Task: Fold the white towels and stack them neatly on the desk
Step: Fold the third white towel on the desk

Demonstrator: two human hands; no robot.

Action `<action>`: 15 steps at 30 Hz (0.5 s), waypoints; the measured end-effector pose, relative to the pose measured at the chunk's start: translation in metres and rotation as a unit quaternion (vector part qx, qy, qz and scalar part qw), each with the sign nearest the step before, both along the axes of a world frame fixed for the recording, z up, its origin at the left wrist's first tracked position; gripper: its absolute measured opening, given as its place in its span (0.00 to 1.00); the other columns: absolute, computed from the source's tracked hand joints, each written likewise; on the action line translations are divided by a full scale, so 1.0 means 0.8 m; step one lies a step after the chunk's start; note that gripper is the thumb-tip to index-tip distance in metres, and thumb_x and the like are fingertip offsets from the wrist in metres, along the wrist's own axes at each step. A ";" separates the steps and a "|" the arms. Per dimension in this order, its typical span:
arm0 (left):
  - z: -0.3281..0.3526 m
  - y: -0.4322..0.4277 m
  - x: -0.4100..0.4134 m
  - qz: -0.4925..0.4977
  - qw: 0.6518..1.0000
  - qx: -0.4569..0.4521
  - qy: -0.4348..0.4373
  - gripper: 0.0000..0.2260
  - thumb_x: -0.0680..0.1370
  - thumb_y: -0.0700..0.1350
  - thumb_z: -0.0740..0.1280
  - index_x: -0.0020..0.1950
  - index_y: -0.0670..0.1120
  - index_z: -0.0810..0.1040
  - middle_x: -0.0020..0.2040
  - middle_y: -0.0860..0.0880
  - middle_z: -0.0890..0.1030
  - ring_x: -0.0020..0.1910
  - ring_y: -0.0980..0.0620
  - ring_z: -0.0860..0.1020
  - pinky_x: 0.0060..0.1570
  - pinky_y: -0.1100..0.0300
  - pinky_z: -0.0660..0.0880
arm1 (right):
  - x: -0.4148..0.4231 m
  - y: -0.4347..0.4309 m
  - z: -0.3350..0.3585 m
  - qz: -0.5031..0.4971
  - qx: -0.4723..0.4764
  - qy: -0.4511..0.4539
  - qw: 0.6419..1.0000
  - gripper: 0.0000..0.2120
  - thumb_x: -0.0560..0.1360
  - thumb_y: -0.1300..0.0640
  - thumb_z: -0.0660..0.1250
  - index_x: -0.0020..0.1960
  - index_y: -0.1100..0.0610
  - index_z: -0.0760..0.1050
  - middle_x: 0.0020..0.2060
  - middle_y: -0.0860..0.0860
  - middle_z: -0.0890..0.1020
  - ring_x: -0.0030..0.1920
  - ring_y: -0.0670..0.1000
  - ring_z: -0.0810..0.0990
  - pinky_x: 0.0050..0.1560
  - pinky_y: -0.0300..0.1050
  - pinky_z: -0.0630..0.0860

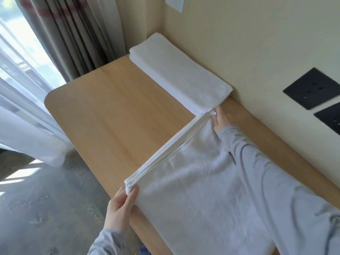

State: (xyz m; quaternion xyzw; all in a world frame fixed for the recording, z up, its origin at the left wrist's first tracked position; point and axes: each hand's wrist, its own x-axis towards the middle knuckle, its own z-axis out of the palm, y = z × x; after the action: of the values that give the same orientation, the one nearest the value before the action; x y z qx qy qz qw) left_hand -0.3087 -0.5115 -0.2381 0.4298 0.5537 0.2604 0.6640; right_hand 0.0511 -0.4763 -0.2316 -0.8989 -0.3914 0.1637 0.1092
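The left hand (119, 207) pinches the near corner of the white towel (193, 196) between thumb and fingers. The right hand (220, 120) grips the far corner, though its fingertips are tucked behind bunched cloth and hard to make out. The towel's lower part runs off the bottom of the view and a grey sleeve (266, 173) hides its right side; it lies on the wooden desk (119, 107), its straight left edge showing several layers, its far corner just beside the folded towel stack (180, 72) against the wall.
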 end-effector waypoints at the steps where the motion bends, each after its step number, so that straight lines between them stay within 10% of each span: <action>1: 0.001 0.001 -0.001 -0.003 1.000 0.009 0.000 0.09 0.78 0.40 0.63 0.45 0.45 0.84 0.41 0.53 0.82 0.37 0.65 0.77 0.37 0.75 0.71 | 0.001 -0.003 0.002 -0.005 0.004 -0.003 1.000 0.12 0.81 0.57 0.52 0.62 0.58 0.65 0.43 0.58 0.70 0.41 0.59 0.73 0.39 0.48 0.66; 10: -0.014 0.011 0.004 0.034 0.978 0.041 0.200 0.06 0.75 0.45 0.69 0.48 0.45 0.78 0.34 0.50 0.76 0.36 0.44 0.76 0.40 0.55 0.69 | -0.015 0.020 -0.006 0.074 -0.086 -0.132 0.985 0.12 0.80 0.53 0.54 0.59 0.59 0.63 0.46 0.56 0.78 0.37 0.55 0.74 0.36 0.46 0.68; 15: -0.002 0.003 0.056 -0.056 0.846 0.354 0.394 0.16 0.71 0.35 0.63 0.58 0.44 0.76 0.57 0.42 0.75 0.55 0.41 0.72 0.50 0.46 0.68 | -0.035 -0.009 -0.007 0.160 0.142 -0.281 0.936 0.14 0.67 0.69 0.67 0.52 0.61 0.76 0.48 0.57 0.79 0.47 0.59 0.77 0.45 0.51 0.72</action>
State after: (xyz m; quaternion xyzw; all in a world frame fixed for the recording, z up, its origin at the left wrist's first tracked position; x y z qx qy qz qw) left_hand -0.2642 -0.5090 -0.2398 0.7324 0.6138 0.2103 0.2063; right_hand 0.0230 -0.4837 -0.2372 -0.8089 -0.5639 -0.1378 0.0934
